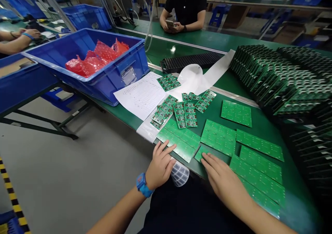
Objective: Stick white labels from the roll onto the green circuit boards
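Observation:
My left hand rests at the near edge of the green table, fingers stretched toward a green circuit board panel; a sheet of white labels lies just under its palm side. My right hand lies flat, fingers extended onto a small green board beside larger panels. Several small populated boards are fanned out further back on white foam sheet.
A blue bin holding red bubble-wrap bags sits left, a printed paper beside it. Tall stacks of boards fill the right. A black tray lies behind. A person in black sits across; another person's arms at far left.

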The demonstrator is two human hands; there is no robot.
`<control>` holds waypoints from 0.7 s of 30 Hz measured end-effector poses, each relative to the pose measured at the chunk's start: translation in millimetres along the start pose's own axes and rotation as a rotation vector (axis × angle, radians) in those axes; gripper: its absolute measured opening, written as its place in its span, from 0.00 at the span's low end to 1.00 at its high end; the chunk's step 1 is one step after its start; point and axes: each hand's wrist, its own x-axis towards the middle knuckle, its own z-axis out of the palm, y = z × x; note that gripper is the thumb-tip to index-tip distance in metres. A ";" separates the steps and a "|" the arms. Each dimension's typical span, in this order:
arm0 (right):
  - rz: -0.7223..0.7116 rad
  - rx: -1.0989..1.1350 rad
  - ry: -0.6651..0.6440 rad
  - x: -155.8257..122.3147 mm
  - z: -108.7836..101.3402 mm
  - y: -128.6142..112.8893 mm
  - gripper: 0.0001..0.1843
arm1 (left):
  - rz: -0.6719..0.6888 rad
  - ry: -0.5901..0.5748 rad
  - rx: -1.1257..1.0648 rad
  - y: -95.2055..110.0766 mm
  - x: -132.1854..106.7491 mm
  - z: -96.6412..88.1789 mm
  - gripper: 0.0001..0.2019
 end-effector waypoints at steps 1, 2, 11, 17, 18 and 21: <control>-0.019 0.015 -0.016 -3.0 0.6 -0.6 0.22 | -0.003 -0.006 0.003 -1.5 0.4 -0.3 0.09; -0.038 0.029 -0.028 -4.1 -0.2 -0.7 0.23 | -0.002 -0.011 0.006 -2.4 0.4 -0.6 0.09; 0.114 0.426 0.039 -14.1 -42.4 -6.7 0.23 | -0.317 0.209 -0.177 56.1 -1.5 1.5 0.15; 0.382 0.724 0.149 -26.5 -56.5 -17.1 0.14 | -0.323 0.193 -0.334 94.1 15.4 26.1 0.20; 0.443 0.770 0.146 -28.4 -59.1 -15.9 0.09 | -0.302 0.160 -0.380 97.0 17.2 29.2 0.20; 0.605 0.891 0.092 -38.3 -69.0 -7.8 0.04 | -0.206 -0.045 -0.642 103.8 22.1 34.7 0.16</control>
